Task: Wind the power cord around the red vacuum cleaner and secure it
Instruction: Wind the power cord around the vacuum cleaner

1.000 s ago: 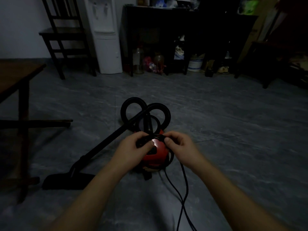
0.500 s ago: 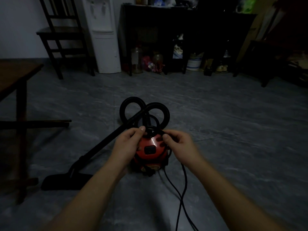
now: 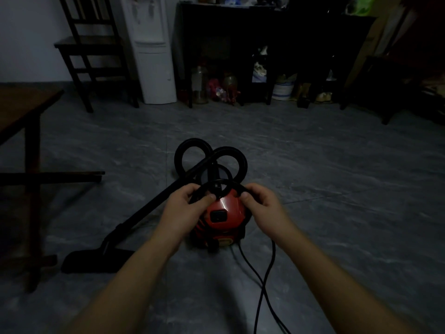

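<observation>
Left hand [image 3: 184, 209] and right hand [image 3: 263, 208] both pinch the power cord [image 3: 273, 256] atop the red vacuum cleaner [image 3: 224, 214]; glass jars [image 3: 199, 89] far behind.

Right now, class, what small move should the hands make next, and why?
Probably lower the loop of black power cord, pinched by the left hand and right hand, onto the red dome-shaped vacuum cleaner and pull it snug: it sits above the top, and slack trails across the grey floor.
</observation>
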The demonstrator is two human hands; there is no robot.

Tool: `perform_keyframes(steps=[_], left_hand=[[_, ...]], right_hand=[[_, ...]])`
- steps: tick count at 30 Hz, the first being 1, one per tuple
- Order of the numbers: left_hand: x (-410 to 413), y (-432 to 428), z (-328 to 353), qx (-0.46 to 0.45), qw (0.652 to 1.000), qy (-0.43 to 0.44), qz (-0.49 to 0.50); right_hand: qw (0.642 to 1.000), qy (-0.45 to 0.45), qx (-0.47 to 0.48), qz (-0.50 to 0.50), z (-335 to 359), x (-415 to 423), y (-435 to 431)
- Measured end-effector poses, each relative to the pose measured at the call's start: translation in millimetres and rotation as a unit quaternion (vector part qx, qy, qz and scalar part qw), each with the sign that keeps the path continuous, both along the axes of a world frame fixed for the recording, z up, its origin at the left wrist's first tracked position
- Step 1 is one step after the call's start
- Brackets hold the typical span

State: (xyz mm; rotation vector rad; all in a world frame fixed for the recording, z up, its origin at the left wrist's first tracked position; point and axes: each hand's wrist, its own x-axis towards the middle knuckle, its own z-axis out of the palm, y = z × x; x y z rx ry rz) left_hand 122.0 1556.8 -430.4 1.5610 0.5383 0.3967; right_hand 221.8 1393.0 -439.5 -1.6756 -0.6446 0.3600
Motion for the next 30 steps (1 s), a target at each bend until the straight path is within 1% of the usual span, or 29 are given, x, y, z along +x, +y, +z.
perform_keyframes(steps=[4, 8, 10, 12, 16, 20, 23, 27, 30], left_hand=[[-2, -1, 2, 0.006, 1.000, 0.022, -0.019], [-2, -3, 3, 0.076, 0.993, 0.048, -0.071], [-2, -4, 3, 0.093, 0.990, 0.063, -0.090], [-1, -7, 3, 0.093, 0.990, 0.072, -0.083], [3, -11, 3, 0.059, 0.997, 0.046, -0.018], [6, -5, 6, -0.016, 0.998, 0.006, 0.054], [5, 1, 11, -0.074, 0.993, -0.036, 0.086], [3, 1, 13, -0.094, 0.988, -0.057, 0.109], [3, 2, 12, -0.090, 0.986, -0.060, 0.126]], right_hand=[[1.000, -0.012, -0.021, 0.015, 2, 1, -2], [0.997, -0.036, -0.058, 0.040, 0, 0, -1], [0.995, -0.039, -0.068, 0.053, -1, -1, 0], [0.996, -0.036, -0.062, 0.060, -1, -2, 2], [0.997, -0.035, -0.053, 0.047, 0, -3, 4], [0.999, 0.004, -0.025, 0.025, -6, 0, 2], [1.000, 0.008, -0.008, 0.012, -9, 2, -1], [1.000, 0.020, 0.000, 0.012, -11, 0, 0], [1.000, -0.006, 0.000, -0.001, -11, -2, 1]])
